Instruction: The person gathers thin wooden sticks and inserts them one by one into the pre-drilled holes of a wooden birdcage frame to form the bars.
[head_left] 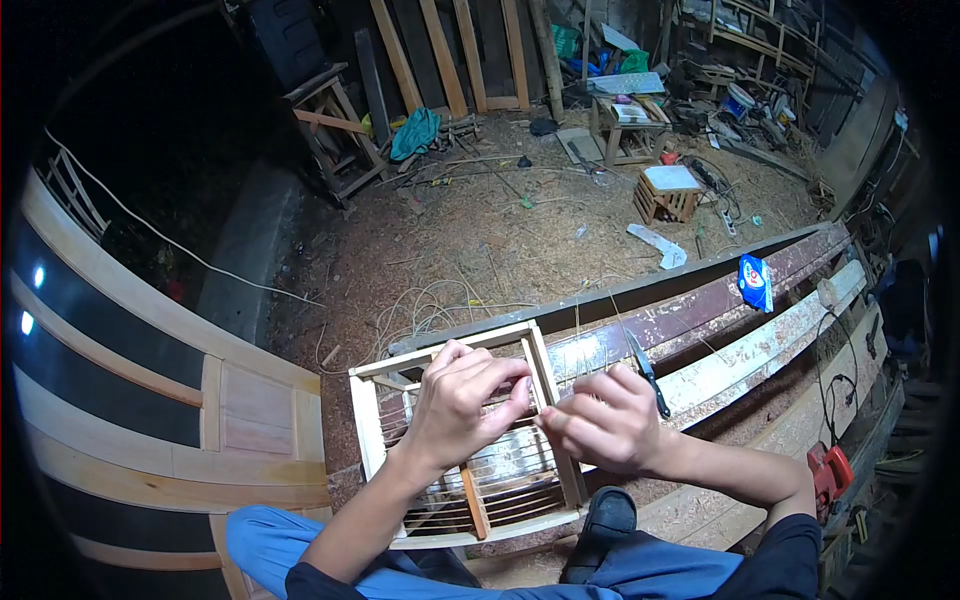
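A wooden frame (363,412) with thin parallel rods and an orange-brown crossbar (474,500) lies in front of me, above my knees. My left hand (465,392) is over its upper middle, fingers curled together in a pinch; what they hold is too small to make out. Close by on the right, my right hand (603,418) is above the frame's right side, thumb and fingers also pinched, their contents not clear. A knife (649,375) with a black handle rests on the planks to the right of my right hand.
Long planks (760,350) run to the upper right, bearing a blue packet (755,283). A red tool (829,482) lies at the right. Panelled wooden doors or frames (262,410) stand at the left. Beyond are a slatted crate (668,192) and a small table (630,115).
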